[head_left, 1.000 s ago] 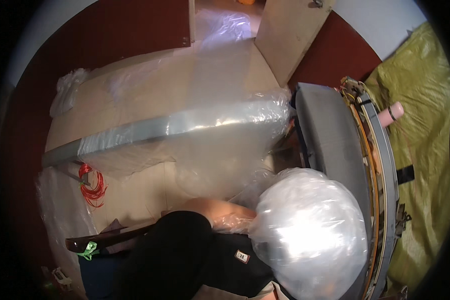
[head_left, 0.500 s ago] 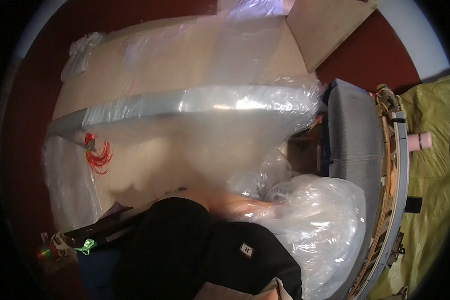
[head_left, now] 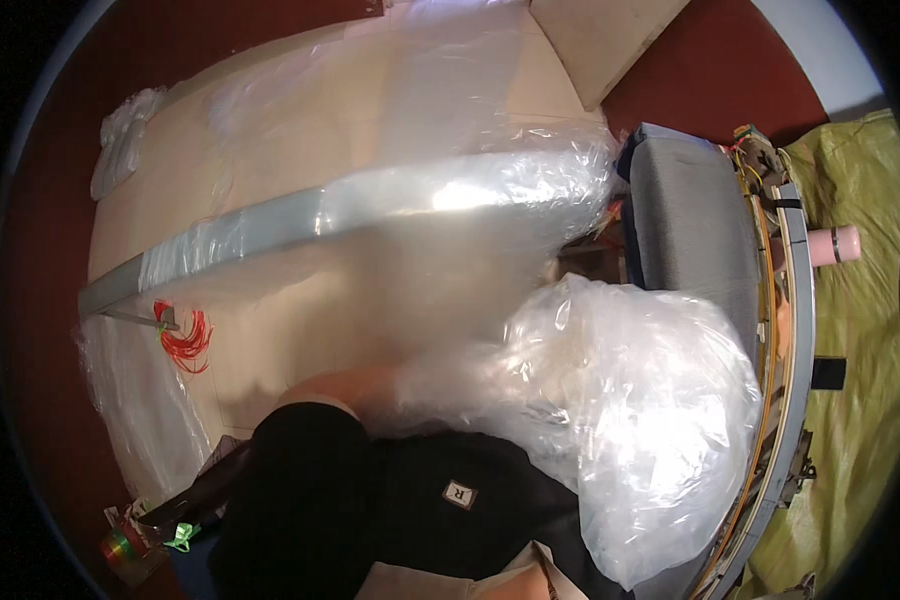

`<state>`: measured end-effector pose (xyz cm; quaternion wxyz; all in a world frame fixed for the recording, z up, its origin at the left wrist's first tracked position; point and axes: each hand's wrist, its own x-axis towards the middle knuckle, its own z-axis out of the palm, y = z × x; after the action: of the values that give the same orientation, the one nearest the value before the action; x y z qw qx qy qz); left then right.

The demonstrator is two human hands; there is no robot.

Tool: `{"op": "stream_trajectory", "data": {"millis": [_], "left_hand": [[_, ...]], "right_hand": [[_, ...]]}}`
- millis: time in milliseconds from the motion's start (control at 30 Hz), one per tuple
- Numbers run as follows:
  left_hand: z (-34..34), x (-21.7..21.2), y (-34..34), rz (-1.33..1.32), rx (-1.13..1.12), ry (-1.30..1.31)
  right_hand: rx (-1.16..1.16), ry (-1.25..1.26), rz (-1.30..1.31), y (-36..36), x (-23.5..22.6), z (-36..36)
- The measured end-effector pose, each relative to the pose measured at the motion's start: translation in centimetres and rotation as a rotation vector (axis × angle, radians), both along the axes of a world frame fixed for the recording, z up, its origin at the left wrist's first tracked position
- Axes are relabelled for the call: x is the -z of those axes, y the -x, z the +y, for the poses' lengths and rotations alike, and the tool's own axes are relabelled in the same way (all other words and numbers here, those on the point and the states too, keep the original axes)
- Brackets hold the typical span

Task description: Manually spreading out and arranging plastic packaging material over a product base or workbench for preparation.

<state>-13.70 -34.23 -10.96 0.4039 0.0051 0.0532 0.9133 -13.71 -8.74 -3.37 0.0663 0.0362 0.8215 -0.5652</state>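
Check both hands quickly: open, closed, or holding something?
Left hand: cannot be told; the bare forearm runs under the clear plastic sheet, which hides the hand.
Right hand: not in view.

Both hands are lying out of sight — the left forearm (head_left: 345, 385) is disappearing under the clear plastic (head_left: 630, 400), and the right arm is not showing at all. The plastic is veiling the grey bar (head_left: 300, 215) (its far end is dissolving in glare) and the dark gap (head_left: 590, 262) behind it. The lower edge is cutting off the black sleeve (head_left: 300, 510).
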Motion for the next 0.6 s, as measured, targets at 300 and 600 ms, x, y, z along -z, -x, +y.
{"op": "stream_trajectory", "data": {"millis": [300,600], "left_hand": [[1.1,-1.3,3.6,-0.085,0.073,-0.186],[6.6,-8.5,-1.0,-0.254,0.517,-0.879]], "right_hand": [[0.009,0.071,0.041,2.0,-1.1,-2.9],[0.018,0.141,0.063,1.8,-3.1,-4.7]]}}
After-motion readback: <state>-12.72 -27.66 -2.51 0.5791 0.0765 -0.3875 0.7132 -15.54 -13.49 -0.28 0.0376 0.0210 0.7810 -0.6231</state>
